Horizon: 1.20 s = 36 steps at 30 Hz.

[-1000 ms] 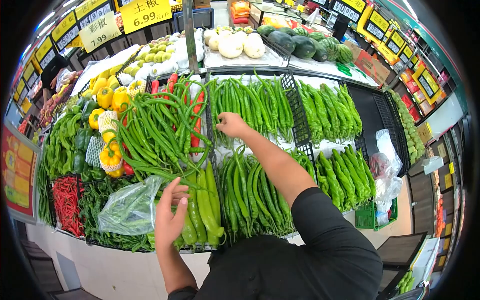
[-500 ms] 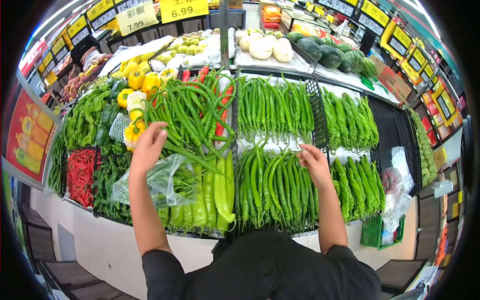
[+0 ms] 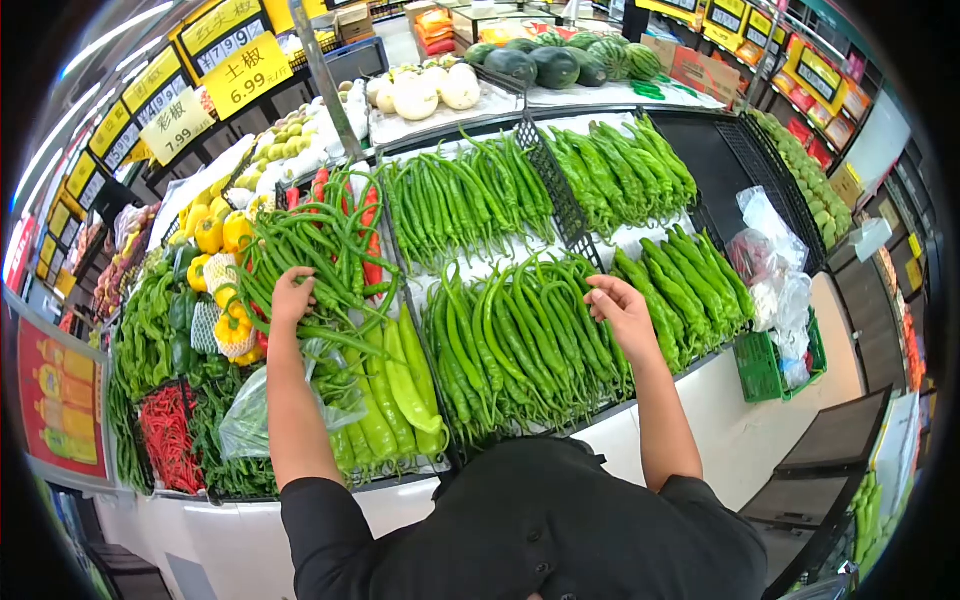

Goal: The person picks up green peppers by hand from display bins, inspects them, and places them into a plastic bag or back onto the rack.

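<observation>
My left hand point(image 3: 293, 295) reaches into a loose, tangled heap of long green peppers point(image 3: 335, 250), its fingers curled round some at the left side; the fingertips are partly hidden. My right hand point(image 3: 620, 305) hovers at the right edge of a row of long green peppers point(image 3: 515, 350), thumb and fingers bent and apart, with nothing between them. Behind that row lies a second row of long green peppers point(image 3: 465, 200). A clear plastic bag point(image 3: 250, 415) rests beside my left forearm, next to thick pale green peppers point(image 3: 400, 385).
Yellow bell peppers point(image 3: 209, 233) and small red chillies point(image 3: 168, 440) lie to the left. Black crate dividers point(image 3: 545, 165) separate the sections. On the right are more green peppers point(image 3: 690, 285), plastic bags point(image 3: 785, 270) and a green crate point(image 3: 765, 365). A metal post point(image 3: 330, 85) rises behind.
The view has turned and shifted to the right. My left hand has moved further into the heap of peppers, its fingers curling. My right hand stays above the front row's right side.
</observation>
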### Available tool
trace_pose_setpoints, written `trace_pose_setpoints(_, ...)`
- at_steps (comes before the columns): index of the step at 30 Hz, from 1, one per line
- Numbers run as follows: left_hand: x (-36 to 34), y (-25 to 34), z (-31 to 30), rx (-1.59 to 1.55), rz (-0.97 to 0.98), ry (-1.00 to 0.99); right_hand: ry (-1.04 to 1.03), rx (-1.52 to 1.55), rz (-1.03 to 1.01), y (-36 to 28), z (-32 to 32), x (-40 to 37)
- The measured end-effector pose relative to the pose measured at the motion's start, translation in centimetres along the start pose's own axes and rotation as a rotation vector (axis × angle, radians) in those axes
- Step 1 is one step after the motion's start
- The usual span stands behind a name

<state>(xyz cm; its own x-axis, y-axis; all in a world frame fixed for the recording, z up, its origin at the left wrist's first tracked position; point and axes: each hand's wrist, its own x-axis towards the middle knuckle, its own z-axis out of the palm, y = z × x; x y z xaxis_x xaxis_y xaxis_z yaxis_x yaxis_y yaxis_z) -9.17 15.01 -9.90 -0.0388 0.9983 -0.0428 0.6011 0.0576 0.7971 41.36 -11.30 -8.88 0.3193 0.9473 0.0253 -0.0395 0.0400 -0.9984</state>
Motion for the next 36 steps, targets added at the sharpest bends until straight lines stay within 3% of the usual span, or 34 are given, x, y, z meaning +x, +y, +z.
trace_pose_setpoints(5,-1.9,1.4,-2.2,-0.228,0.113,0.154,-0.022,-0.006,0.011,0.7,0.4,-0.9)
trace_pose_setpoints(8,-2.8,2.8,-3.5,-0.273,0.292,0.225,-0.067,-0.031,0.008,0.3,1.2,-1.0)
trace_pose_setpoints(13,-8.0,9.1,-3.2,-0.365,0.442,0.307,-0.175,-0.049,-0.017,-0.5,3.9,-1.2)
trace_pose_setpoints(20,-16.1,15.6,5.2,-0.646,0.532,0.045,-0.452,-0.039,-0.052,-1.0,10.5,-2.2)
trace_pose_setpoints(23,-18.0,16.3,9.0,-0.694,0.457,-0.091,-0.463,-0.155,-0.251,-3.0,13.0,-3.2)
trace_pose_setpoints(27,-20.0,16.1,12.4,-0.63,0.438,-0.199,-0.488,-0.373,-0.152,-4.1,13.6,-3.4)
trace_pose_setpoints(30,-20.2,16.0,12.9,-0.581,0.41,-0.294,-0.496,-0.32,-0.073,-2.6,13.2,-3.1)
trace_pose_setpoints(36,-20.4,15.8,12.3,-0.408,0.378,-0.293,-0.466,-0.003,0.047,-0.6,13.5,0.0)
